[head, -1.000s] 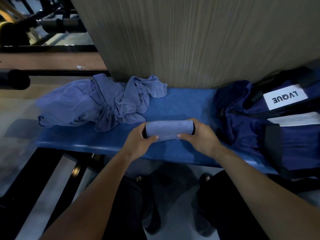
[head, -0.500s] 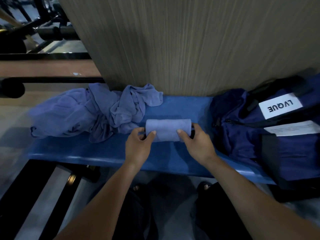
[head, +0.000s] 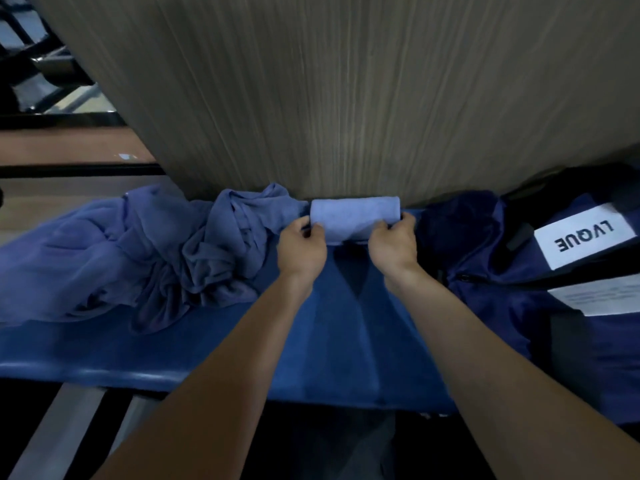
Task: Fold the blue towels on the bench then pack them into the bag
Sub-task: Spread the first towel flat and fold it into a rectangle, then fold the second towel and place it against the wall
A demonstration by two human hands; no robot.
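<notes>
A folded light-blue towel (head: 355, 218) lies as a compact bundle at the back of the blue bench (head: 214, 355), against the wooden wall. My left hand (head: 301, 247) grips its left end and my right hand (head: 393, 244) grips its right end, thumbs on top. A heap of crumpled blue towels (head: 149, 254) lies on the bench to the left, touching the folded one. The dark navy bag (head: 485, 271) with a white LVQUE label (head: 585, 237) sits on the bench at the right.
A wood-grain wall (head: 346, 98) rises directly behind the bench. A white paper sheet (head: 606, 294) lies on the bag. Dark metal bars and gym equipment (head: 52, 71) stand at the far left. Floor and my dark trousers show below the bench edge.
Both hands have pushed the folded towel away from the bench's front, back to the wall. The camera has moved closer to the bench.
</notes>
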